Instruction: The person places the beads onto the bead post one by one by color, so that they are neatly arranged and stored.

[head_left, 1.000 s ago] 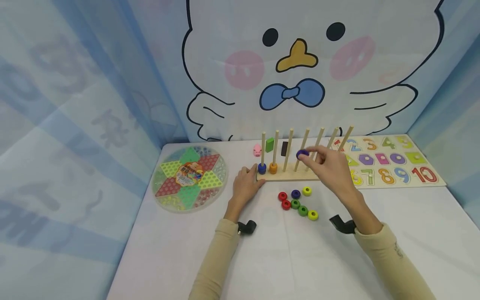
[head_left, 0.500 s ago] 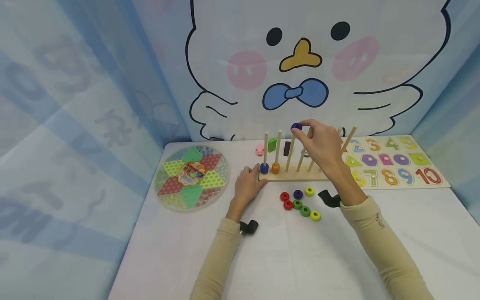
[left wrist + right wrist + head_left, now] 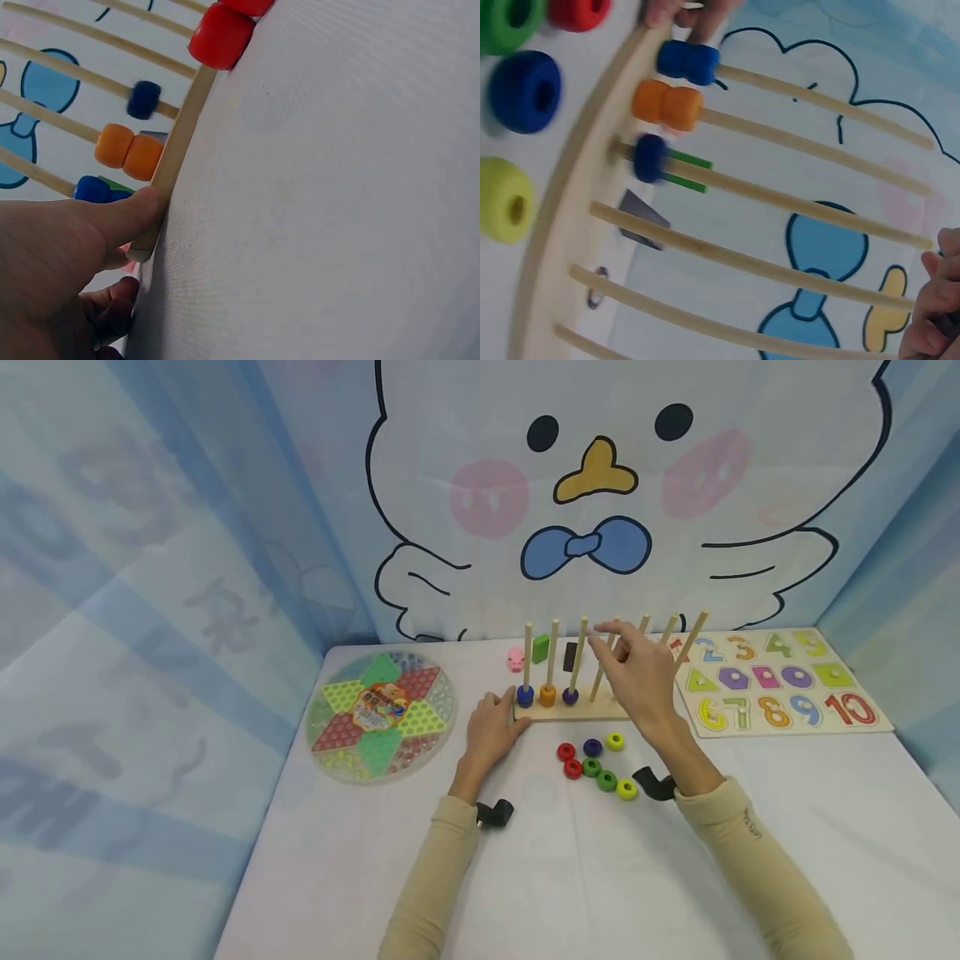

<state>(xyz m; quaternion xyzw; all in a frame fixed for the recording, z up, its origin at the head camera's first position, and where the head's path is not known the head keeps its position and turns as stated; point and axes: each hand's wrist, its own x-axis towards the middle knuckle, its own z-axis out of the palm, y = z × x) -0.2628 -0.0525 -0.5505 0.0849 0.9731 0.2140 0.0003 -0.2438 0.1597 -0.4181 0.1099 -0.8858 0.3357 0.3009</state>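
My left hand (image 3: 489,733) grips the left end of a wooden peg stand (image 3: 592,711), thumb on the front edge and fingers around the end. Two blue beads (image 3: 688,62) are on the first peg and two orange beads (image 3: 667,105) on the second. A single dark blue bead (image 3: 651,158) is around the third peg, blurred and slightly above the base. Beside the top of that peg hovers my right hand (image 3: 637,675), fingers loosely bent with nothing between them. In front of the stand lie loose red (image 3: 566,752), dark blue (image 3: 592,748), green (image 3: 607,781) and yellow (image 3: 626,789) beads.
A round Chinese checkers board (image 3: 378,718) lies to the left. On the right, a number puzzle board (image 3: 787,689) touches or nearly touches the stand. Behind the pegs are a pink pig figure (image 3: 515,659), a green block (image 3: 541,648) and a dark block (image 3: 570,657).
My right hand carried the dark blue bead up to the third peg's top and let it go; the bead is now low on that peg. My left hand stays on the stand's end.
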